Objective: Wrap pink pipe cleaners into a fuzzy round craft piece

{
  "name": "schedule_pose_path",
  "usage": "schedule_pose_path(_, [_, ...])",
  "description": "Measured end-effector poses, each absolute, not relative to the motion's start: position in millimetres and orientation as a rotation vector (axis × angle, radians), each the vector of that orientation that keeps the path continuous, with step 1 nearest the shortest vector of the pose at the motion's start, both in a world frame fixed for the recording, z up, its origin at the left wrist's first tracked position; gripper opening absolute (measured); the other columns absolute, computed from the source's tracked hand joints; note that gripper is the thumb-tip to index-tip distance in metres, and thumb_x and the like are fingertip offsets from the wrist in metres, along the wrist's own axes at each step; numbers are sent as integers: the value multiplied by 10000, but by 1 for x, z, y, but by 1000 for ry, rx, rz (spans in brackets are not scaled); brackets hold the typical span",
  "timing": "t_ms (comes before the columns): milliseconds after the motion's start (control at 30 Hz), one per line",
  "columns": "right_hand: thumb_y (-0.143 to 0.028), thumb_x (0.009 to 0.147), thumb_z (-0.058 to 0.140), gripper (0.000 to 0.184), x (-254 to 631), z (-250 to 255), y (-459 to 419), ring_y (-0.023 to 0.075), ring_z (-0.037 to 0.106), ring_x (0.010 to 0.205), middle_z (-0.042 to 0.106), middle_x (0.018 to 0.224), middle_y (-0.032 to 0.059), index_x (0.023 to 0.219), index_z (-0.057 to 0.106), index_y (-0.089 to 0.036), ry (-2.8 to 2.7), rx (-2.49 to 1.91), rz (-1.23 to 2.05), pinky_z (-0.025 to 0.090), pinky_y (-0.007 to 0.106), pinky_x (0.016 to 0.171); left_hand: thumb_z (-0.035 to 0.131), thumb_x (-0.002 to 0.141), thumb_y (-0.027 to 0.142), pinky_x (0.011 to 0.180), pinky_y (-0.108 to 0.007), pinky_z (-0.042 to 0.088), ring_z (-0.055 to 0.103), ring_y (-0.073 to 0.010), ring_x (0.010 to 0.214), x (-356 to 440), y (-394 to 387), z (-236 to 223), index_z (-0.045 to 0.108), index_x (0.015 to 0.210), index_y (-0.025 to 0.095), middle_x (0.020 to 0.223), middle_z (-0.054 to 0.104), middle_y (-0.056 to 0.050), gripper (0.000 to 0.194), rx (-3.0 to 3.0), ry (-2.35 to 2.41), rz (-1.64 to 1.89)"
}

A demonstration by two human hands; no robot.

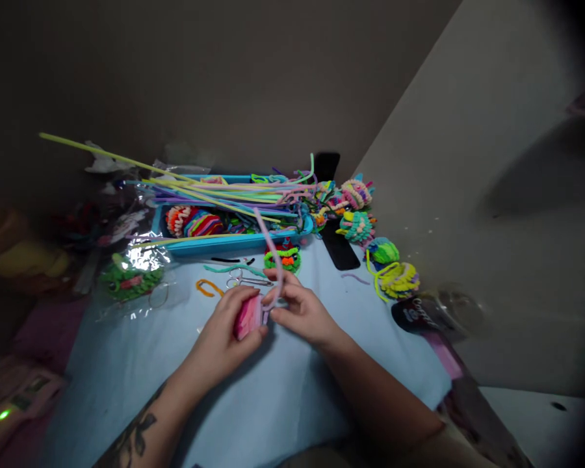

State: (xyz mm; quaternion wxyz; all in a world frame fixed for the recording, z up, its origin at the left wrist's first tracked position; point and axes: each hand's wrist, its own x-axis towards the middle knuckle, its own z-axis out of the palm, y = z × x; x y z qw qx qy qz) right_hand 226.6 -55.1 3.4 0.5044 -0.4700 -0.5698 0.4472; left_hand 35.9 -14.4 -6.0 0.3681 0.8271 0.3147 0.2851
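Left hand (219, 330): we hold a pink bundle (247, 317).
Right hand (303, 314): we pinch a lilac strand (275, 252).
Tray (214, 246): far edge of table (394, 364).

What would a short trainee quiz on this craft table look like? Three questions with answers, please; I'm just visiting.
1. Multiple choice: what does the left hand hold?
A) a coffee cup
B) a pink bundle
C) a yellow ball

2. True or false: the scissors lie on the blue cloth, outside the blue tray.

3. Short answer: which of the two hands grips the pale fuzzy strand that rises upward?

Key:
1. B
2. True; they lie between the tray and the hands.
3. The right hand.
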Motion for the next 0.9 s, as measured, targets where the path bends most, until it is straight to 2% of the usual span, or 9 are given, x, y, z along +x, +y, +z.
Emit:
schedule_pose_path(133, [-262,732,729,48,226,4,-54,233,528,1187,571,1228,69,746,719,-217,-1278,-1268,947,356,384,1037,614,799,231,1015,-424,403,463,-260,1202,36,-19,-3,487,1193,205,1258,484,-120,415,2149,736,633])
schedule_pose_path(300, [-342,697,751,140,232,-4,-48,227,592,1025,633,1090,61,734,709,-213,-979,-1246,968,449,361,883,624,789,217,1009,-396,412,481,-248,1193,37,-20,0,490,1207,233,1263,482,-101,439,2121,609,579])
schedule_pose_path(400, [-409,696,756,238,231,-7,-47,232,573,1069,595,1165,68,824,697,-217,-1011,-1201,1102,459,340,848,626,786,217,1035,-419,389,463,-261,1218,37,-18,0,443,1251,235,1282,479,-103,500,2092,686,684])
schedule_pose_path(500, [-436,702,754,280,230,-5,-49,246,539,1132,537,1236,78,868,694,-218,-1153,-1237,1172,444,350,884,624,799,250,1057,-451,368,433,-283,1258,35,-17,0,342,1344,230,1345,440,-126,614,2071,751,750])
schedule_pose_path(600, [-444,744,718,246,229,-1,-50,255,476,1214,519,1229,85,790,691,-204,-1285,-1262,1145,392,367,963,637,795,258,1069,-460,356,414,-296,1280,33,-18,-1,299,1382,236,1383,411,-135,678,2086,736,710])
schedule_pose_path(700, [-443,749,712,269,228,0,-51,255,466,1217,503,1217,86,682,660,-188,-1268,-1238,1192,357,375,993,662,785,270,1088,-457,333,397,-300,1299,33,-21,-1,297,1394,248,1404,400,-130,711,2080,703,667])
schedule_pose_path(900, [-426,661,772,299,220,-2,-50,256,427,1235,468,1220,77,598,623,-174,-943,-1167,1351,366,350,963,670,799,387,1103,-404,310,353,-292,1345,31,-17,-1,311,1407,261,1470,354,-102,717,1734,687,643])
